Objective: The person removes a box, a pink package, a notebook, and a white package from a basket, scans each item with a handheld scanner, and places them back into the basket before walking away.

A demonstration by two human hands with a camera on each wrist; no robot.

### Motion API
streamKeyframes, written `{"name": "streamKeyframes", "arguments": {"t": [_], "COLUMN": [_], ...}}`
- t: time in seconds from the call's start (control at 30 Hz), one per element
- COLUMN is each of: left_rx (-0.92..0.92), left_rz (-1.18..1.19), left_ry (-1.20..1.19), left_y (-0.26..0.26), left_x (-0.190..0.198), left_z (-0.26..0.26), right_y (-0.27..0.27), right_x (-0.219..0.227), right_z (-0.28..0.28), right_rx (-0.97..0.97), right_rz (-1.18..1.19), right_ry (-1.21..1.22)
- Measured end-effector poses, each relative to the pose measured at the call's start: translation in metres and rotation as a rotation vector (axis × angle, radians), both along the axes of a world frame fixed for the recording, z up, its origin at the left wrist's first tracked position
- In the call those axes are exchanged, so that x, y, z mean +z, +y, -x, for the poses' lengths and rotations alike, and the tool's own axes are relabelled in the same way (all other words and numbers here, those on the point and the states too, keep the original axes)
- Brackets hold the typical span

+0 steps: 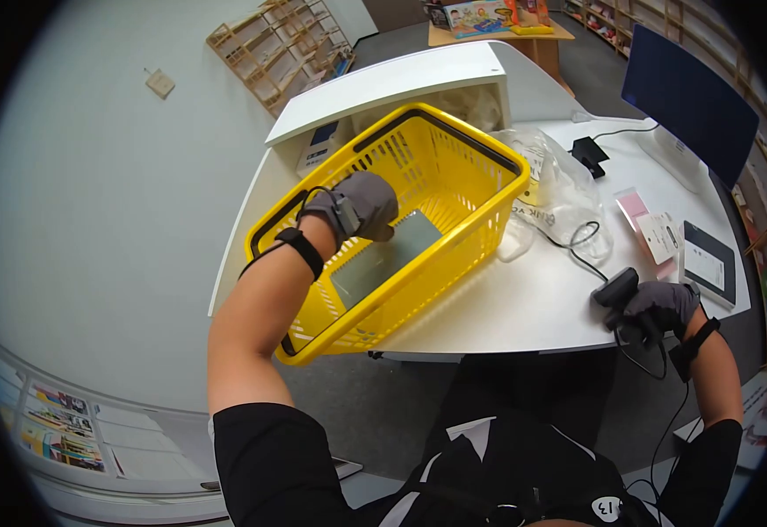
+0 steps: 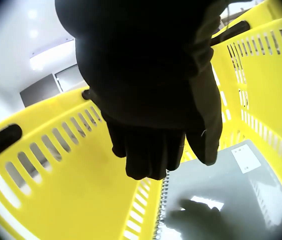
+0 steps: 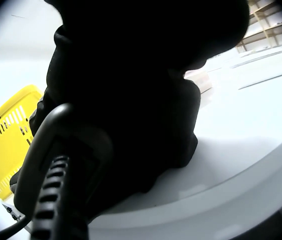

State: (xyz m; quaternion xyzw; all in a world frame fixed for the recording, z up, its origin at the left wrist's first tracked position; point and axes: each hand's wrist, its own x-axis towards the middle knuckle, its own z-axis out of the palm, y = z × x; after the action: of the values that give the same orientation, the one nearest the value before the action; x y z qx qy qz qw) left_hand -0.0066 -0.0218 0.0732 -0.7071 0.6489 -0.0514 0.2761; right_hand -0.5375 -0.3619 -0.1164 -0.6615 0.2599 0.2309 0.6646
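A yellow basket stands on the white desk, and a grey spiral-bound notebook lies in it. The left gloved hand is inside the basket above the notebook. In the left wrist view the left hand's fingers point down, with a gap to the notebook, which has a white label. At the desk's front right, the right gloved hand grips a black corded handheld device. The right wrist view shows the right hand dark around the device's handle, its cable hanging down.
A clear plastic bag and a black cable lie right of the basket. Farther right are a pink card, a dark boxed item and a monitor. A raised white ledge runs behind the basket.
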Motion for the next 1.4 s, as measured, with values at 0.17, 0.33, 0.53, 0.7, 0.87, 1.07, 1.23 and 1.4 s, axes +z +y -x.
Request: {"name": "streamKeyframes", "arguments": {"t": [0.17,0.33,0.53,0.7,0.87,1.07,1.23,1.4], "left_rx": [0.091,-0.096,-0.284,-0.167,-0.114,-0.098,-0.293,-0.314], "left_rz": [-0.042,-0.071,-0.11,-0.166,-0.217,-0.32,-0.12,-0.083], "left_ry": [0.353,0.308,0.408,0.375,0.294,0.176,0.298,0.383], "left_y": [-0.005,-0.017,-0.028,-0.023,-0.025,-0.029,-0.024,-0.027], "left_x": [-0.032,-0.058,-0.077,-0.065,-0.057,-0.047,-0.087,-0.098], "left_z": [-0.005,0.003,0.01,0.023,0.03,0.042,0.02,0.019], "right_y": [0.047,0.023,0.061,0.05,0.054,0.053,0.047,0.047], "right_x": [0.069,0.039,0.103,0.082,0.085,0.077,0.073,0.077], "right_z": [-0.019,-0.002,-0.033,-0.024,-0.028,-0.02,-0.019,-0.02], "right_rx": [-0.21,-0.146,-0.292,-0.07,-0.225,-0.292,-0.217,-0.126], "right_rz": [-0.197,-0.075,-0.286,-0.053,-0.196,-0.231,-0.164,-0.053], "right_ry": [0.068,0.068,0.168,0.048,0.121,0.095,0.085,0.044]}}
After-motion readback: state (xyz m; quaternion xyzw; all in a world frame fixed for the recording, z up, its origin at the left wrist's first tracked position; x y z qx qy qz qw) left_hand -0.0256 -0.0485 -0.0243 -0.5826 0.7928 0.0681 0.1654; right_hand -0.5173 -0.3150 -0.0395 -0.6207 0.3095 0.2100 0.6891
